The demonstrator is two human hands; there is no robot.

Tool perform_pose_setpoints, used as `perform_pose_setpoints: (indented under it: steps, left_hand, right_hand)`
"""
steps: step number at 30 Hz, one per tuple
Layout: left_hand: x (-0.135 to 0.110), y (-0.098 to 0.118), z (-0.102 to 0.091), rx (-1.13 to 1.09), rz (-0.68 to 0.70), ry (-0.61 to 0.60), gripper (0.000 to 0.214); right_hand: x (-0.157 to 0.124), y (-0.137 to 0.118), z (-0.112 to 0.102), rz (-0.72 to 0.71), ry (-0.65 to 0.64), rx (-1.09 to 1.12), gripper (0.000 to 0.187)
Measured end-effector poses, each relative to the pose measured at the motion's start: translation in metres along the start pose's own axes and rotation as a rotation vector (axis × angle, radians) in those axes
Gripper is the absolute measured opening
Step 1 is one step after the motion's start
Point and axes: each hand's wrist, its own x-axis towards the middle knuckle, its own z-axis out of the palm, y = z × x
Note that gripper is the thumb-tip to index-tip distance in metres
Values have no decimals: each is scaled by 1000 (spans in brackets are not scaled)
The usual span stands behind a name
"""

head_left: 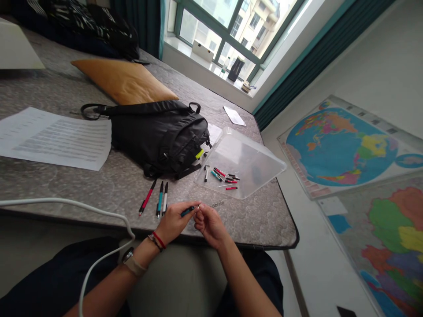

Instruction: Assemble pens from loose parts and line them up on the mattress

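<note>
Near the mattress's front edge, my left hand (172, 221) is closed around a dark pen barrel (187, 211) with some blue on it. My right hand (210, 225) meets it, thumb and fingers pinched at the barrel's end on a small pale piece too small to make out. To the left of my hands lie three assembled pens: a red one (147, 198), a teal one (160, 199) and a white one (165, 199). Beyond my hands, a clear plastic bin (249, 152) holds several loose pen parts (224, 175) in red, teal, black and white.
A black backpack (155, 136) rests on the patterned mattress (125, 189) behind the pens. Printed paper (62, 136) lies at the left, an orange cushion (127, 81) farther back. A white cable (66, 201) crosses the front left. Wall maps (343, 145) hang at the right.
</note>
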Motion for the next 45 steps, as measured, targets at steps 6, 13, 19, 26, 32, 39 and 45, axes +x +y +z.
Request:
perform_pose_setpoints:
  steps: [6,13,19,26,32,39,45]
  left_hand:
    - [2,2,-5,24,79,-155,27]
    - [-2,-3,-2,163,136,-184,31]
    - [-5,-8,2,324,67,-173,25]
    - [-4,-3,-2,320,35,-205,21]
    - [-5,-5,-3,361,21,-232,20]
    - [-7,-13,3,493,14,-267,24]
    - [-9,-12,12,546,46,-330,23]
  right_hand:
    - [-11,-20,-10,-30,36,-308,20]
    - [-13,-23,-15,-135,44,-481,21]
    - [-17,-8,-2,-362,154,-502,20]
    - [-14,3,6,-377,139,-510,23]
    - [-18,-1,2,-455,140,-852,18]
    - [-31,-45,6,-549,-173,-1748,15]
    - [-30,-63,-1,-345,-368,-2050,13]
